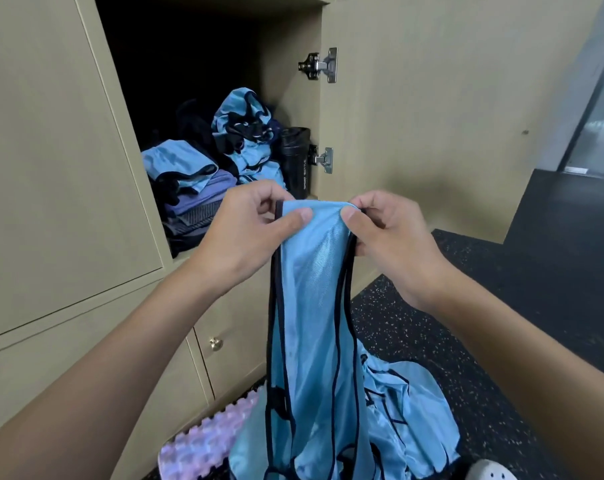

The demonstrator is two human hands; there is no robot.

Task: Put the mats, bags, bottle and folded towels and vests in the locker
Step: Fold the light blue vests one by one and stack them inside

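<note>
Hands: left hand (255, 230) and right hand (390, 237) are each pinched on the top hem of a blue vest (314, 306), before the locker (286, 91) mouth.
Vest: hung below the locker sill.
Room: space is left above the contents; door (432, 116) swung wide.
Inside locker: folded pile (189, 188) front-left, bottle (295, 157) at right wall.
Below locker: purple mat (203, 441), second vest (397, 410).
</note>
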